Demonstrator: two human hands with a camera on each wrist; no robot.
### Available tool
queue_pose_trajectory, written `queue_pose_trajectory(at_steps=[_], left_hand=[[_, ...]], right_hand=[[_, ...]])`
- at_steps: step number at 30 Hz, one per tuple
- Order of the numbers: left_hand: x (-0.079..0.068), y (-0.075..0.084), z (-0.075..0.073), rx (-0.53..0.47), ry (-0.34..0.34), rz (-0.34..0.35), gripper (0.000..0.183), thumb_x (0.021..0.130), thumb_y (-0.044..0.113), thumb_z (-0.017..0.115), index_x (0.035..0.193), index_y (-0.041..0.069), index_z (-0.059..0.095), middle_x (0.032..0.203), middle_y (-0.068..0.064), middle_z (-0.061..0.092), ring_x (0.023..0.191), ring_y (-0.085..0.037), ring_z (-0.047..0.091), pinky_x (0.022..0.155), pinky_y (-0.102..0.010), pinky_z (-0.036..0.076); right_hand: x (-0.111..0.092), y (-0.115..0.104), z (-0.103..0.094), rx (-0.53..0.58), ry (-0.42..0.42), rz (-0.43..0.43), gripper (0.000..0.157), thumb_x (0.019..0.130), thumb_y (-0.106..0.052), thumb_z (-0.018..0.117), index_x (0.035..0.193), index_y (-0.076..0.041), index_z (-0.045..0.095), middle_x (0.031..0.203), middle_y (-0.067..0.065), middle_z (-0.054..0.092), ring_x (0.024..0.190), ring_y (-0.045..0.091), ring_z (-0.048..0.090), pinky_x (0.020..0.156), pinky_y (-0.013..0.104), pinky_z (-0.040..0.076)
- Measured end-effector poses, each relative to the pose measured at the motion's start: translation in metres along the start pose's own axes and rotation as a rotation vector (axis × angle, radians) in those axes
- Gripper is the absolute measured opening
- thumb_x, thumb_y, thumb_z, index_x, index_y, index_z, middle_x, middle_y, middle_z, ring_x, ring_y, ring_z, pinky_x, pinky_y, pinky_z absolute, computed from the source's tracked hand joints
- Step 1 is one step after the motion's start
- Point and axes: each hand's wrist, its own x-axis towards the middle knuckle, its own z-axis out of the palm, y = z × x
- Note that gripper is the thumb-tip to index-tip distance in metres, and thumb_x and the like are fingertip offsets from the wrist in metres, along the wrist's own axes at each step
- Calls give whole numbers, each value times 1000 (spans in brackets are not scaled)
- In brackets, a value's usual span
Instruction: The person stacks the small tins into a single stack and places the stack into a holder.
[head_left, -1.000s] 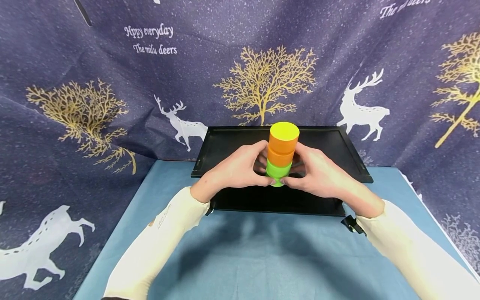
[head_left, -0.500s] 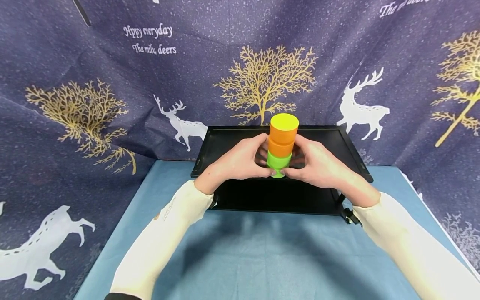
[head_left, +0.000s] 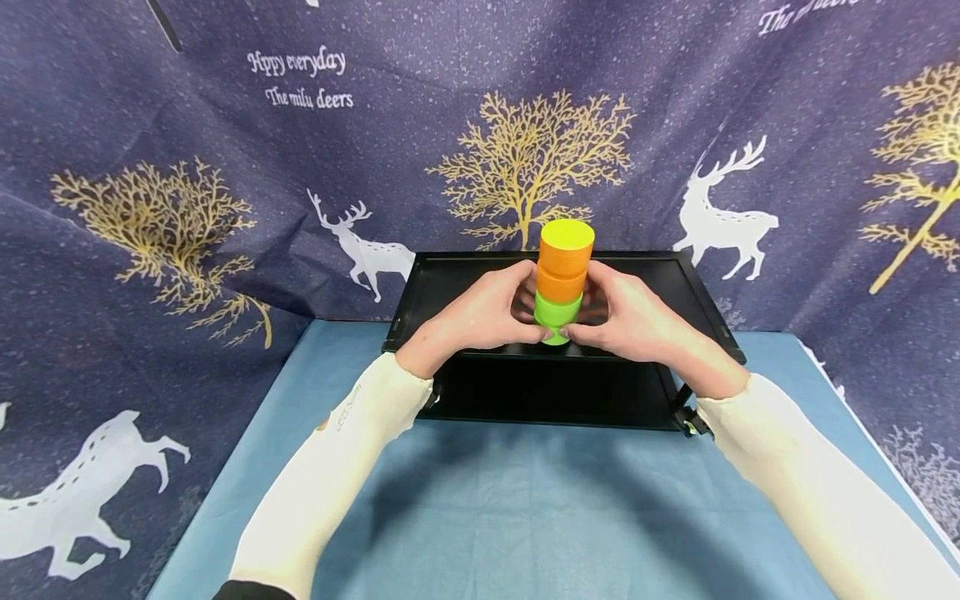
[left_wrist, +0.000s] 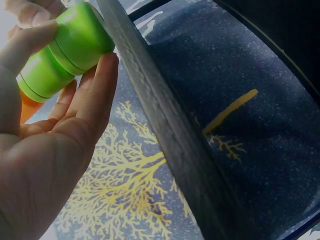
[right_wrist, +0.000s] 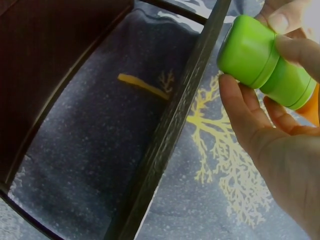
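Note:
Both hands grip one upright stack of cylinders [head_left: 561,287], orange with a yellow top above and green below. My left hand [head_left: 491,308] wraps its left side, the thumb low on the green part. From the other side my right hand [head_left: 637,317] holds it the same way, the two thumb tips close together at the front. In the left wrist view the green cylinders [left_wrist: 75,45] sit between thumb and fingers, their base right at the edge of the black shelf [left_wrist: 155,120]. The right wrist view shows the green end [right_wrist: 250,52] held likewise, orange partly hidden beyond.
A black two-level rack [head_left: 465,283] stands at the back of the blue-covered table [head_left: 525,517], its lower level [head_left: 555,392] under the hands. Behind hangs a dark blue cloth [head_left: 420,150] printed with deer and golden trees.
Both hands have carried the stack upward in the head view, away from me, from in front of the rack to over its upper shelf's front edge. The grip stays the same.

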Motion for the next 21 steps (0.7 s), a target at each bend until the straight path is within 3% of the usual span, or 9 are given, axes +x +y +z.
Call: queue_pose_trajectory(at_steps=[21], left_hand=[[12, -13, 1, 2, 6, -52, 57, 89, 12, 86, 136, 8, 54, 121, -4, 67, 107, -14, 70, 92, -25, 59]], right_hand=[[11, 15, 3, 24, 7, 48, 67, 89, -5, 86, 145, -3, 50, 129, 15, 63, 110, 28, 71, 92, 40, 62]])
